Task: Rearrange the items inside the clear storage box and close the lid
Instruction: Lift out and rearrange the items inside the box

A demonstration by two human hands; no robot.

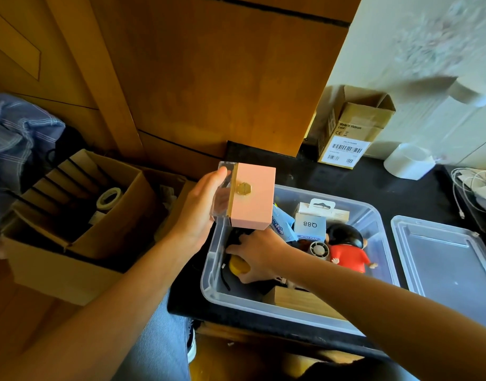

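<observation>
My left hand (202, 207) grips a pink box (253, 199) by its clear end, thumb on top and fingers curled underneath, holding it in the air over the far left corner of the clear storage box (373, 215). My right hand (259, 253) reaches down inside that storage box at its left end, fingers curled round a yellow round thing (237, 266), with a black cord (225, 276) lying just beside it against the left wall. Further right inside sit a blue packet (281, 225), a white mini fan carton (310, 226), a small round fan (318, 250) and a doll in a red shirt (347, 253); a wooden block (299, 301) lies by the near wall under my forearm. The storage box stands on the black table (305, 169) at its left edge, and the lid (445, 259) lies flat on the table just beside the box, on its right. At the far edge of the table stand an open brown carton (349, 130) and a white cup (409, 160), with white cables (467, 180) toward the far right corner. Off the table, to the left, a cardboard box (71, 226) holds a roll of tape (108, 198).
</observation>
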